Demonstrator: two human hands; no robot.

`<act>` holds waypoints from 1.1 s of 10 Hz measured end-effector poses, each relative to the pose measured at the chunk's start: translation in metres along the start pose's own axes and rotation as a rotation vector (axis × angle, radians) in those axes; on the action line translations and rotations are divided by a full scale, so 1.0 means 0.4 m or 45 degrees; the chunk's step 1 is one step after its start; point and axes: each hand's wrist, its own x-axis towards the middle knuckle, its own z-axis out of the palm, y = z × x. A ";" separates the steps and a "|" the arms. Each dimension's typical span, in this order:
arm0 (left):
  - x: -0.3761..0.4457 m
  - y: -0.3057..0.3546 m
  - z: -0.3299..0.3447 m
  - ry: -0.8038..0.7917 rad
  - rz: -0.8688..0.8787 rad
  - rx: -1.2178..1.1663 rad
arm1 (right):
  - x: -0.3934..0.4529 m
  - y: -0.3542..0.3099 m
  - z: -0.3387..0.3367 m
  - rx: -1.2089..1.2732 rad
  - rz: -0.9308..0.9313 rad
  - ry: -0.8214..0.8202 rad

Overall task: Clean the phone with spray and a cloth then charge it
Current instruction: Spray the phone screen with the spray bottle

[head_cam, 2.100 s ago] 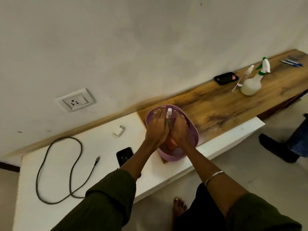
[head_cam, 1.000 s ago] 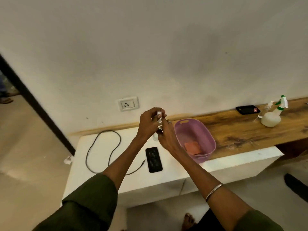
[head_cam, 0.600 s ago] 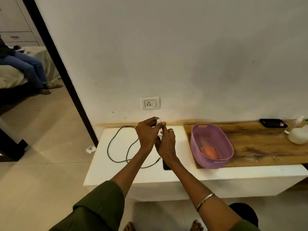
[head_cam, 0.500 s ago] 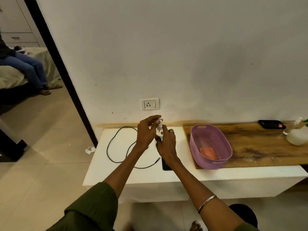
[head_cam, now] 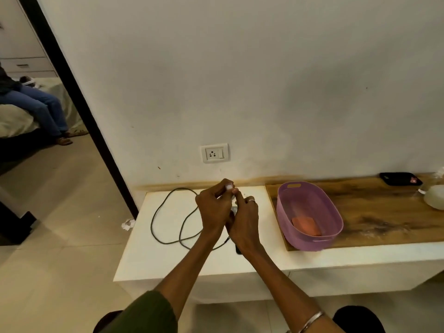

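Note:
My left hand (head_cam: pixel 213 207) and my right hand (head_cam: pixel 245 219) are pressed together above the white table (head_cam: pixel 168 260), both closed around a small spray bottle whose white top (head_cam: pixel 229 187) shows between the fingertips. The bottle's body is hidden by my fingers. A black phone (head_cam: pixel 237 250) lies on the table under my right wrist, with only a sliver showing. An orange cloth (head_cam: pixel 306 225) lies inside the purple basket (head_cam: pixel 336 219) to the right. A dark charging cable (head_cam: pixel 165 212) loops on the table left of my hands. A wall socket (head_cam: pixel 214 153) sits above them.
A second black phone (head_cam: pixel 400 179) and a large white spray bottle (head_cam: pixel 434 199) are at the far right of the wooden board (head_cam: pixel 374 212). A doorway with a dark frame (head_cam: pixel 79 104) opens on the left, and a person's legs (head_cam: pixel 40 109) show on a bed there.
Both hands lifted the small bottle out of the purple basket and carried it left over the phone. In the last half second my left fingers closed over its white top.

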 end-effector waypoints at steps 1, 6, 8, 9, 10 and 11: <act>0.016 -0.024 0.028 0.175 -0.123 -0.186 | 0.010 0.075 0.053 0.057 0.045 0.041; 0.030 -0.399 -0.005 0.070 -0.279 0.306 | 0.115 0.354 0.122 0.027 0.047 0.109; -0.006 -0.560 -0.026 -0.025 -0.408 0.571 | 0.140 0.427 0.116 0.138 0.002 0.070; -0.027 -0.635 -0.029 -0.066 -0.469 0.673 | 0.146 0.460 0.127 0.249 0.014 0.043; -0.039 -0.665 -0.032 -0.092 -0.475 0.680 | 0.151 0.473 0.135 0.306 0.036 0.024; -0.050 -0.683 -0.034 -0.119 -0.436 0.679 | 0.153 0.472 0.134 0.371 0.018 0.040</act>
